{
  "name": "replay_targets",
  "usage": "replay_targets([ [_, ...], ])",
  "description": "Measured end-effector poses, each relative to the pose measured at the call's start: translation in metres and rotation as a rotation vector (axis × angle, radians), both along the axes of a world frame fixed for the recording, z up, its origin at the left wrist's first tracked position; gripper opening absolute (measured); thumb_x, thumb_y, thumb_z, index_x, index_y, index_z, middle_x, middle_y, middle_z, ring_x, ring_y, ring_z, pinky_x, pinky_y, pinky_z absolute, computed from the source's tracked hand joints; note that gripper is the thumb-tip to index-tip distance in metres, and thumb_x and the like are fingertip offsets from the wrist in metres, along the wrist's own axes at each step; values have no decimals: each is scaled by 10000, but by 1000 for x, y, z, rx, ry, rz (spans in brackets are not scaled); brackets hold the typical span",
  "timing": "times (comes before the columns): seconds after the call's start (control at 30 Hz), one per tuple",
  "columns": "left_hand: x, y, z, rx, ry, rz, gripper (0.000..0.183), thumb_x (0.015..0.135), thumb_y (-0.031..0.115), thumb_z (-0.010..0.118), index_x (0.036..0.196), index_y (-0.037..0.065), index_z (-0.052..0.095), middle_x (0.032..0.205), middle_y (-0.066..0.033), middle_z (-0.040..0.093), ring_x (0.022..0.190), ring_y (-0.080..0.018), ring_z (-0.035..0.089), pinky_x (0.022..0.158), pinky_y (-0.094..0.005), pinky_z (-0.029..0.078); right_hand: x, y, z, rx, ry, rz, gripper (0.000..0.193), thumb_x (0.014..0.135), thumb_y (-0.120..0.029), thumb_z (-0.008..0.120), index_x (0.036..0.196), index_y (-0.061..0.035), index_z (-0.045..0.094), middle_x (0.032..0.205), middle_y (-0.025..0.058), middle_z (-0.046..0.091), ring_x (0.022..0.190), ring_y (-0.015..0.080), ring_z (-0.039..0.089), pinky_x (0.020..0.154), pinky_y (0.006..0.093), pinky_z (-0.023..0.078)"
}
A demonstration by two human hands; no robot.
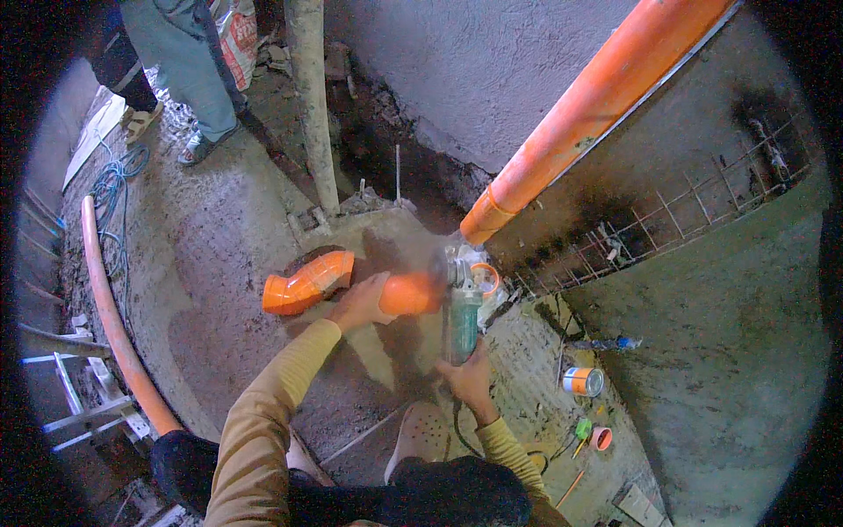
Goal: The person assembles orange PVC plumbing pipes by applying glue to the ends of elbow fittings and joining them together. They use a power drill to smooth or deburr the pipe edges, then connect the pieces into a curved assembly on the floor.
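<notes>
My left hand is closed on a short orange pipe piece that lies level just above the floor. In my right hand is a green angle grinder, gripped by its rear body with the head pointing away from me. The grinder's head meets the right end of the pipe, and a haze of dust blurs that spot. Left of my left hand rests a bent orange pipe elbow. Just right of the grinder head an orange ring-shaped pipe end shows, partly hidden.
A long orange pipe slants up along the wall. Steel rebar mesh runs at right. A can stands near an orange pipe cap. Blue cable and a curved pipe lie left. Another person's legs stand far left.
</notes>
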State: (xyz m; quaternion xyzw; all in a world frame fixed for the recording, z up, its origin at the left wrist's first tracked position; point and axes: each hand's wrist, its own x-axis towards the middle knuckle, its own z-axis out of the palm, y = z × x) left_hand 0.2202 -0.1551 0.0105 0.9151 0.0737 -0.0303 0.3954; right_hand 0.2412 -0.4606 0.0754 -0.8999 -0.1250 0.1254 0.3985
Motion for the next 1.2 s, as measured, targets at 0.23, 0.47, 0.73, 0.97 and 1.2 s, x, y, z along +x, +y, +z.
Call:
replay_targets([
  [0.23,-3,-5,1,22,-84,41,844,680,339,892,1351,43,477,1343,-223,588,1236,-428,578,999,-495,500,-3,6,20,61,45,-2,821,643,-245,852,1329,53,514,1135,192,698,1011,303,688,917,407,547],
  [0.47,7,1,-10,-1,-133,22,812,695,360,880,1337,31,508,1334,-237,600,1222,-432,590,1005,-492,502,1,13,27,182,33,-37,755,655,-253,849,1285,49,564,1089,176,720,947,289,705,871,414,559],
  [0.73,6,6,33,-103,76,-16,802,704,430,857,1300,10,523,1291,-250,640,1212,-431,614,983,-501,517,3,-3,17,50,-59,-60,488,684,-278,839,1051,10,697,885,134,740,811,258,717,798,410,563],
  [0.97,-8,12,7,-352,99,30,816,726,449,834,1344,13,528,1262,-238,662,1176,-392,648,1001,-461,507,-2,-1,20,-9,32,-60,516,694,-261,841,1087,20,662,892,136,732,779,255,703,759,403,567],
  [1.2,-33,1,-16,-296,246,77,804,737,454,835,1340,20,528,1273,-224,649,1208,-376,625,1008,-456,496,-11,0,16,-125,77,-112,603,678,-283,849,1138,37,627,997,166,724,876,298,702,828,424,559],
])
